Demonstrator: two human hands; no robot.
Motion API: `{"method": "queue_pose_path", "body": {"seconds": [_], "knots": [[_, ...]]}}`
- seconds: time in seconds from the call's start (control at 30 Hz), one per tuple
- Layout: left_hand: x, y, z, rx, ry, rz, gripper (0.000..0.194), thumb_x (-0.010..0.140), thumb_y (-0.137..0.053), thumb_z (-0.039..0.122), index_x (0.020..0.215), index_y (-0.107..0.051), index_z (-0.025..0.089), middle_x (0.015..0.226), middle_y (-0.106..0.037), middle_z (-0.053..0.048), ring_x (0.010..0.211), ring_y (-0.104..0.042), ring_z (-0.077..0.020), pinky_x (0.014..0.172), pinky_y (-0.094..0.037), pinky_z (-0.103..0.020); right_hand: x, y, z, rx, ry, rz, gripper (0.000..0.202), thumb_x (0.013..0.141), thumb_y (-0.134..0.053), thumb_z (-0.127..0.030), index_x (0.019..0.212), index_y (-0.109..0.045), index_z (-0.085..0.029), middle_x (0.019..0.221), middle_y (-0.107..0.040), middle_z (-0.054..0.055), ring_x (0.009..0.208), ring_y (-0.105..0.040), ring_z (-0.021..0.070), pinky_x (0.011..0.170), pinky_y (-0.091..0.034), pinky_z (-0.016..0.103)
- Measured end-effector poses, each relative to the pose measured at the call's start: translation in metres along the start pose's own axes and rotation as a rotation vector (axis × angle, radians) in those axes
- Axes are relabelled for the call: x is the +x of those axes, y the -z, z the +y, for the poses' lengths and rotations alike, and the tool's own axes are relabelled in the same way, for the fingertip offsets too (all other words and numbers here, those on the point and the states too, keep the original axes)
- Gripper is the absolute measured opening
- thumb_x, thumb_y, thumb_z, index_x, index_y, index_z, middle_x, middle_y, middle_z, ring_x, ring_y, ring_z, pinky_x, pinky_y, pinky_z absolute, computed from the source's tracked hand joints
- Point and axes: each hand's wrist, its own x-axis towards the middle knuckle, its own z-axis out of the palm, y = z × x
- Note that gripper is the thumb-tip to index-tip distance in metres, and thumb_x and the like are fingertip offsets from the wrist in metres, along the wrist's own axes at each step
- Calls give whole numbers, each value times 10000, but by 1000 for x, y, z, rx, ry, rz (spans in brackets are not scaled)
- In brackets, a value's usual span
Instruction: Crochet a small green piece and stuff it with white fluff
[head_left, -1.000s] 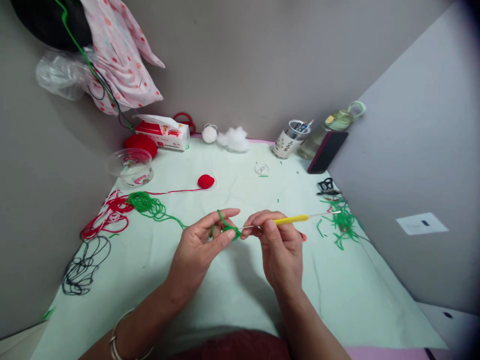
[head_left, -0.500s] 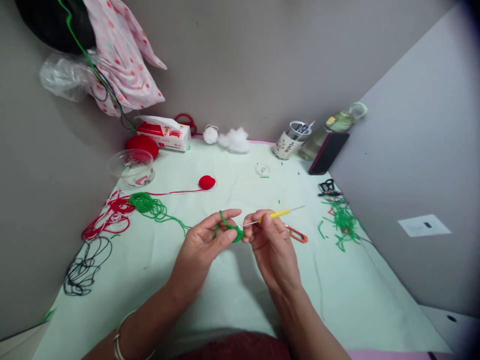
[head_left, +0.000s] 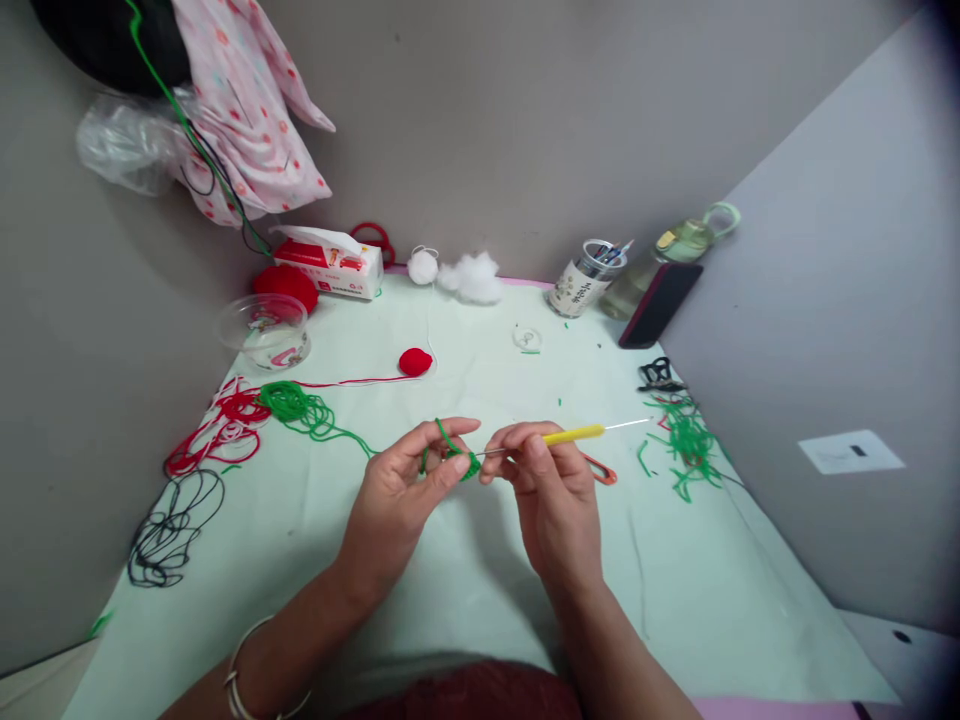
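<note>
Left hand (head_left: 397, 495) pinches a small green crocheted yarn piece (head_left: 472, 467), a green strand (head_left: 443, 434) looped over that hand. Right hand (head_left: 556, 495) grips a yellow-handled metal crochet hook (head_left: 574, 435), tip at the piece. On the pale green table sheet (head_left: 697, 580): a loose green yarn bundle (head_left: 294, 406), a rounded red ball (head_left: 415, 362), and an orange loop-shaped item (head_left: 613, 478), partly hidden.

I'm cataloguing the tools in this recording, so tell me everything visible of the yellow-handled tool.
The yellow-handled tool is slim, with a smooth handle that looks plastic and a thin, silvery, metal-looking shaft at each end. It lies nearly level across the view, its right end slightly higher. The right hand grips it, covering part of it. One shaft reaches the green yarn piece in the left hand; its tip's shape cannot be made out. The other sticks out free.
</note>
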Motion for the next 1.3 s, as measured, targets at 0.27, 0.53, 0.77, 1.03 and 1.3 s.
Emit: {"method": "queue_pose_path", "body": {"seconds": [0.27,0.53,0.77,1.03,1.3], "knots": [[0,-3,5,-57,17,9,314,833,-822,305,1137,-774,243,791,-677,19,775,-630,-146,832,-493,-289,0,-4,3,54,-53,-27,196,936,-730,-387,854,-783,-217,813,-673,10,667,-611,117,635,-546,254],[-1,-9,-2,-278,122,0,524,796,-857,270,1298,-710,234,828,-680,22,836,-651,-134,844,-502,-258,-12,1,13,-595,463,15,230,916,-733,-208,1035,-836,-375,978,-745,58,865,-677,224,729,-572,382],[3,-4,5,-467,279,-59,387,809,-831,238,1190,-786,193,773,-619,28,696,-559,-82,836,-473,-253,-5,6,2,-357,348,1,197,993,-635,-224,971,-815,-303,820,-723,34,764,-658,199,709,-530,369],[2,-8,0,-341,138,-40,441,836,-820,249,1267,-732,268,874,-670,17,858,-638,-149,920,-468,-318,-2,2,7,-290,234,-33,152,968,-682,-301,893,-809,-264,825,-703,33,749,-627,183,673,-522,335],[7,3,6,-537,308,-126,400,818,-811,165,1216,-777,187,825,-620,19,693,-547,-70,827,-477,-234,4,9,1,-81,114,11,157,957,-704,-318,865,-806,-244,791,-672,13,662,-590,136,640,-485,298]]}}
